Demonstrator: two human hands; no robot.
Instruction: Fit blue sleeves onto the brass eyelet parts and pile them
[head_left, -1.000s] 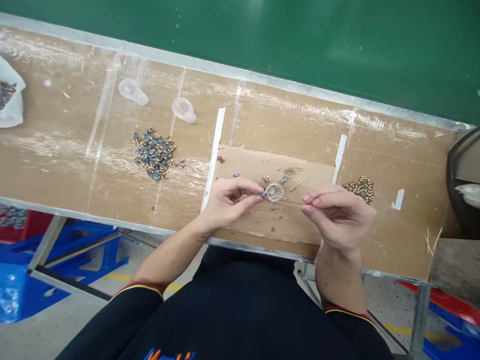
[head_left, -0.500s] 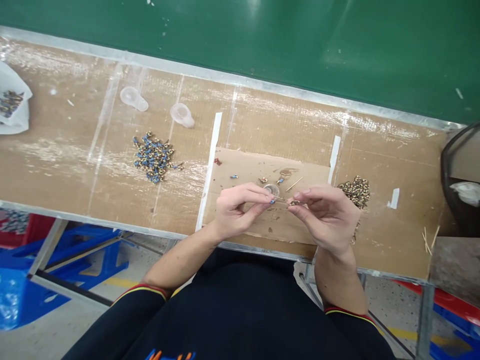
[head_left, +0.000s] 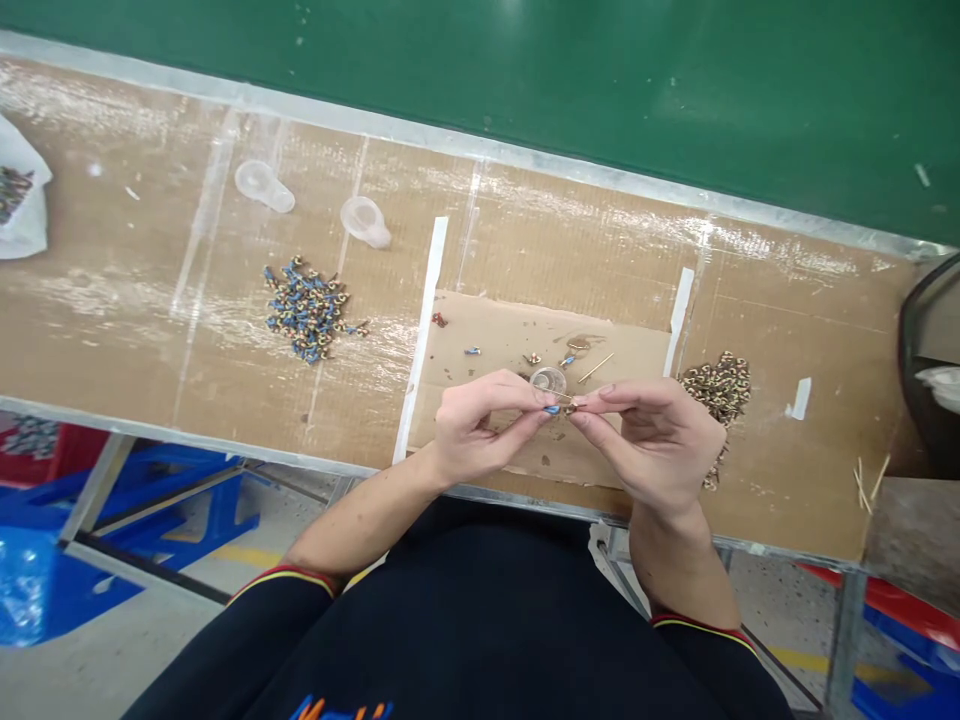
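My left hand pinches a small blue piece between thumb and fingertips; a thin stick also shows at these fingertips. Facing it, my right hand is closed on a small brass-coloured piece. The two pieces meet or nearly meet; fingers hide the exact contact. Just beyond the fingertips stands a small clear cup. Around it on the brown paper sheet lie a few small painted pieces, among them a blue one, and a wooden stick.
On the left lies a heap of blue and gold pieces, with two translucent plastic scoops behind it. A heap of dark gold pieces sits right of my right hand. White tape strips flank the sheet. Thin sticks lie at far right.
My right hand has moved left, bringing the brass-coloured piece up to the blue piece in my left hand. The gap between the fingertips has closed. The view has shifted slightly.
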